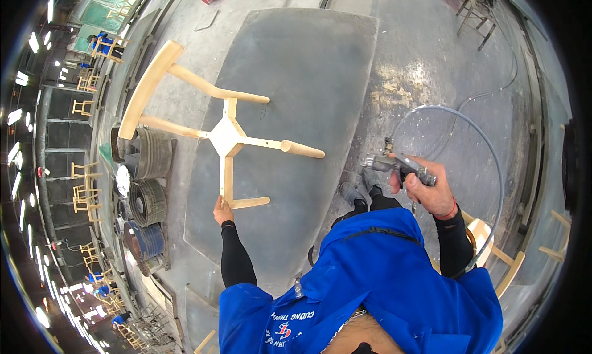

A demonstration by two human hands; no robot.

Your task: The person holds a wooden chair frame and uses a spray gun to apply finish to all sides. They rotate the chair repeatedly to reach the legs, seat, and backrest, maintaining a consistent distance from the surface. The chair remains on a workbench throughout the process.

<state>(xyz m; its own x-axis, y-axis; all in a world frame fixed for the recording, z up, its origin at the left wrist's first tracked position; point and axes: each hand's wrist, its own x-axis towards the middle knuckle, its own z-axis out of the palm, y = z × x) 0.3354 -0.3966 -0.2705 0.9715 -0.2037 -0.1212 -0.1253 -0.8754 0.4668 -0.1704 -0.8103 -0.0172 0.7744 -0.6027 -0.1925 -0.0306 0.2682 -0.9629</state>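
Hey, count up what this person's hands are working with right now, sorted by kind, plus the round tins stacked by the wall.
Unfinished wooden chair frame, gripped by the left hand: 1
Spray gun, held in the right hand: 1
Air hose on the gun: 1
Round tins by the wall: about 4, partly hidden
Total: about 7

Left hand (222,211) grips leg of upturned wooden chair frame (225,136), 10 o'clock; right hand (430,187) holds spray gun (394,164), 2 o'clock.
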